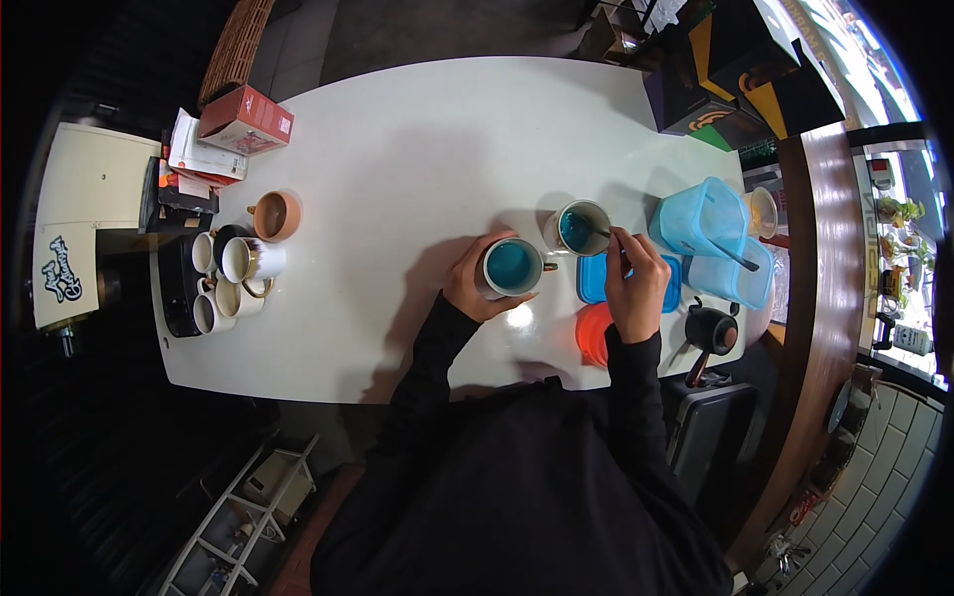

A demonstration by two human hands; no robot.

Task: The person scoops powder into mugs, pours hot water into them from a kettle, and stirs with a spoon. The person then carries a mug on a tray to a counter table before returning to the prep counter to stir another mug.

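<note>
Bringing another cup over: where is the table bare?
Far middle of the table, between the red box and black boxes; also between the brown cup and left hand. Crowded: beside the right hand, with blue tubs and a lid; left end, with mugs.
</note>
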